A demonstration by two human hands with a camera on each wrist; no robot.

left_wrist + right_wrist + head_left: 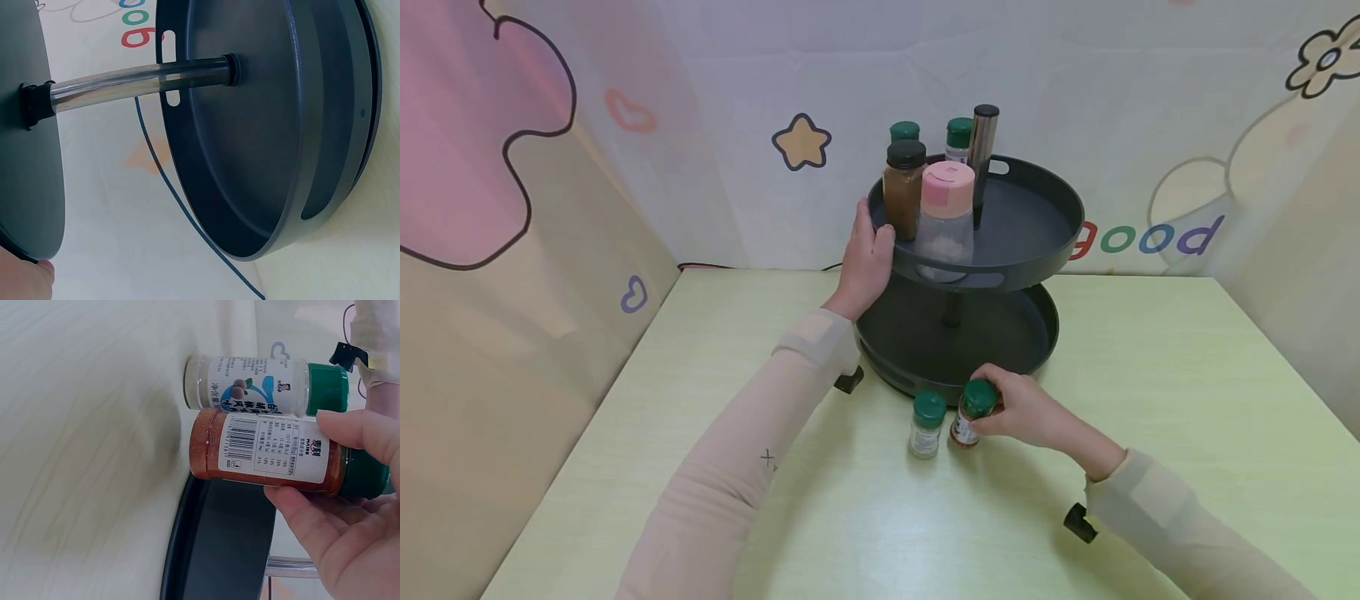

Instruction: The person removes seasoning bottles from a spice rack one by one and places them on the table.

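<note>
My right hand (1011,404) pinches a spice jar (269,453) with red-brown contents and a green lid, its label turned to the right wrist camera. Right beside it stands a second spice jar (927,429) with pale contents and a green lid. Both are at the front of a black two-tier round rack (1045,262). My left hand (867,262) holds the left rim of the rack's upper tray; in the left wrist view only a fingertip (45,275) shows at that rim.
On the upper tray stand a brown jar (904,200) with a black lid, a pink-capped clear bottle (946,225), a tall dark-capped cylinder (983,150) and two green-lidded jars (958,133). A post (137,84) joins the tiers above the lower tray (917,333). A printed cloth backs the table.
</note>
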